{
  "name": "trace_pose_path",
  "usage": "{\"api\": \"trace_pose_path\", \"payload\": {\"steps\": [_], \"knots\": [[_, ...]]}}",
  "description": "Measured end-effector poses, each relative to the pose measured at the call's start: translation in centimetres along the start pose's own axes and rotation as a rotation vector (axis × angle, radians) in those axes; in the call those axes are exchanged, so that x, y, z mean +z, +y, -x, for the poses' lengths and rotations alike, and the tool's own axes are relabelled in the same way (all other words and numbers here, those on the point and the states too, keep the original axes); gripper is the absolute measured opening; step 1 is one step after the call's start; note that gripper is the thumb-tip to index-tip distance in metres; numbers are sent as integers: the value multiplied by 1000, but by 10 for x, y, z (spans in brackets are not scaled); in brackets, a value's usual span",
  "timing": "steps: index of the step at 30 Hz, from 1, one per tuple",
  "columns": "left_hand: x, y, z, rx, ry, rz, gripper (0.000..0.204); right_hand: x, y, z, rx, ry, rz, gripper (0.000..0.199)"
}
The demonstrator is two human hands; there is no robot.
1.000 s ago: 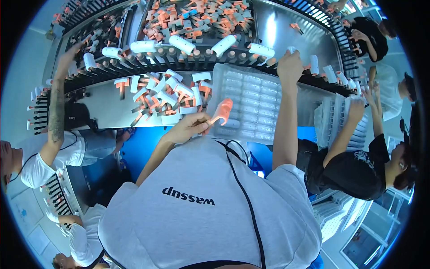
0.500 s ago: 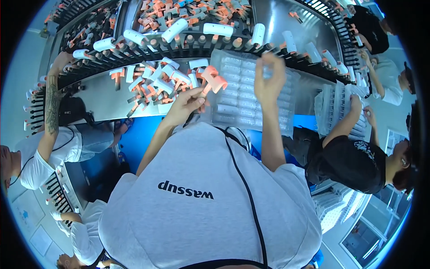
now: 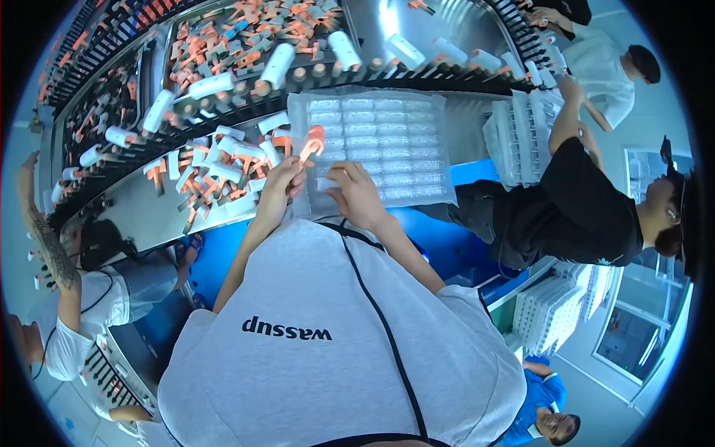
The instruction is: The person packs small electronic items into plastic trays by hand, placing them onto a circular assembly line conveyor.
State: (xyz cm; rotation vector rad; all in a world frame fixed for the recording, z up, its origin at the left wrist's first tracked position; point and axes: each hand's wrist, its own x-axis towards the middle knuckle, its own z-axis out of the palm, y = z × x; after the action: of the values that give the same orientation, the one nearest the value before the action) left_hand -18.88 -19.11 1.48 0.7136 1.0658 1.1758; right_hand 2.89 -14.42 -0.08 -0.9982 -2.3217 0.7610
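My left hand [image 3: 278,188] is closed on the stem of an orange T-shaped plastic part [image 3: 315,141], whose curved head points up and away from me. Just right of it, my right hand [image 3: 359,195] has its fingers curled in a pinch; a small pale patch shows at the fingertips, too unclear to name. Both hands are over the near left edge of a clear plastic tray [image 3: 387,138] with rows of compartments. To the left, a loose pile of T-shaped parts [image 3: 223,167], some orange and some with white half-round covers, lies on the metal table.
A curved dark rack of upright pegs [image 3: 201,112] holds white covers along the bench's far side. Beyond it sits a bin of orange and grey parts [image 3: 246,45]. Co-workers stand left and right; stacked clear trays [image 3: 521,138] are beside the right one [image 3: 573,201].
My right hand has come down and left from above the tray to beside my left hand. The left hand still holds the orange part. The whole view has shifted.
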Motion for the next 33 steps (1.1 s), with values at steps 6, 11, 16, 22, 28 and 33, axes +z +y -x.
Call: {"api": "trace_pose_path", "payload": {"steps": [6, 11, 16, 22, 28, 33], "knots": [[15, 9, -1, 31, -53, -64, 35, -33, 17, -1, 361, 242, -534, 27], [18, 1, -7, -11, -230, -84, 38, -69, 3, -26, 418, 369, -856, 27], [22, 10, -8, -26, -298, -144, 39, -76, -15, -31, 418, 261, -798, 28], [33, 24, 3, 48, -148, -501, 32, -54, -28, -28, 425, 239, -761, 33], [36, 14, 9, 220, -27, -442, 32, -21, -37, -11, 414, 399, -592, 37], [20, -18, 14, 250, -47, -530, 24, -31, -21, -20, 332, 160, -664, 43]]}}
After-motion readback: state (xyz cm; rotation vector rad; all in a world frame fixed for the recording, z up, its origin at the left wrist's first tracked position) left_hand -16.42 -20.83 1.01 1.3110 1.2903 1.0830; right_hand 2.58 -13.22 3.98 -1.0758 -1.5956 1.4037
